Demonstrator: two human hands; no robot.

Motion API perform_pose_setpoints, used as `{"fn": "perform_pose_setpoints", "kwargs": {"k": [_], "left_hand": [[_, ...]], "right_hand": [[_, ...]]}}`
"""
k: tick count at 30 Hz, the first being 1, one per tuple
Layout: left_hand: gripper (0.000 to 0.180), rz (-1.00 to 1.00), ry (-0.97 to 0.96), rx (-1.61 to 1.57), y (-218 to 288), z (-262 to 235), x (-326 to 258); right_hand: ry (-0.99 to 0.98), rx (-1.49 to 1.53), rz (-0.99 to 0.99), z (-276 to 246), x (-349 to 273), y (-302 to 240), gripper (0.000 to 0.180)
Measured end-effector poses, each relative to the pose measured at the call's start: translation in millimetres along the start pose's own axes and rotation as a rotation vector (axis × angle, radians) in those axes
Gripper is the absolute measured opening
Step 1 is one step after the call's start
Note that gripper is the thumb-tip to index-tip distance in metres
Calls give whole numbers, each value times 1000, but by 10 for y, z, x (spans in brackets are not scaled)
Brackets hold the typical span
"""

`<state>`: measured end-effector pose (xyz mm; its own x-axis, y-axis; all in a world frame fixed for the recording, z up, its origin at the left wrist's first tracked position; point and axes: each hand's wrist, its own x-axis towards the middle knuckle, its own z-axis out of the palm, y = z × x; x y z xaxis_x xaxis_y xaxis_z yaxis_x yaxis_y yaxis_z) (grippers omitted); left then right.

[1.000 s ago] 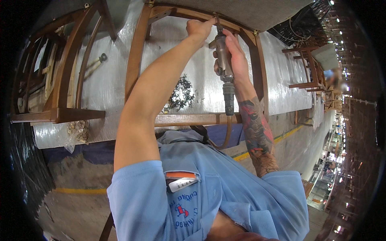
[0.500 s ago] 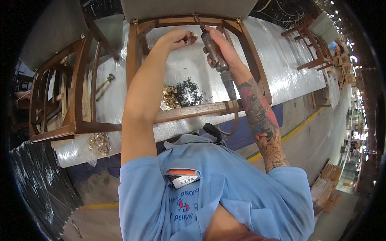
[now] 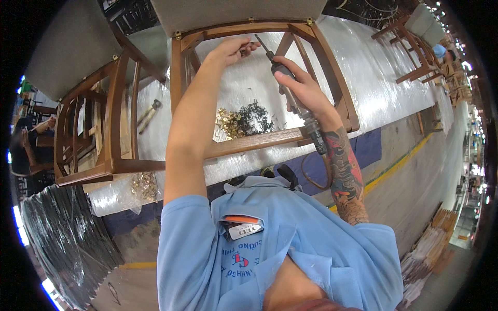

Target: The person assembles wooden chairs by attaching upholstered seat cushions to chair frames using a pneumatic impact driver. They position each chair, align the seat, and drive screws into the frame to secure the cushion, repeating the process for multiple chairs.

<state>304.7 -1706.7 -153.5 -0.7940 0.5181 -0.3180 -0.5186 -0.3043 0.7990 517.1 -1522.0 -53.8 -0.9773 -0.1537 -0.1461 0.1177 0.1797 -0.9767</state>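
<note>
The pneumatic screwdriver slants up across the open middle of the wooden chair frame, its bit tip just below the frame's far rail, close to the left hand. The right hand is wrapped tight round the tool's body, with the hose trailing down along the tattooed forearm. The left hand's fingers are pinched together near the bit tip (whatever they pinch is too small to tell). Through the frame, a heap of brass and black screws lies on the plastic-wrapped bench. A second chair frame stands just left, hemming that side; the bench runs bare to the right
</note>
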Motion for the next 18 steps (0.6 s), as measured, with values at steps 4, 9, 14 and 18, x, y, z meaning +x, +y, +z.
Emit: {"fn": "perform_pose_setpoints", "kwargs": {"k": [4, 9, 14, 18], "left_hand": [[24, -6, -19, -25, 12, -73, 48], [21, -39, -28, -15, 67, 38, -25], [21, -29, 19, -32, 62, 68, -34], [23, 3, 5, 3, 71, 80, -53]], "right_hand": [[8, -62, -32, -19, 38, 32, 56], [-33, -64, -56, -40, 39, 83, 58], [-69, -66, 35, -12, 19, 39, 59], [-51, -90, -28, -21, 64, 148, 59]]}}
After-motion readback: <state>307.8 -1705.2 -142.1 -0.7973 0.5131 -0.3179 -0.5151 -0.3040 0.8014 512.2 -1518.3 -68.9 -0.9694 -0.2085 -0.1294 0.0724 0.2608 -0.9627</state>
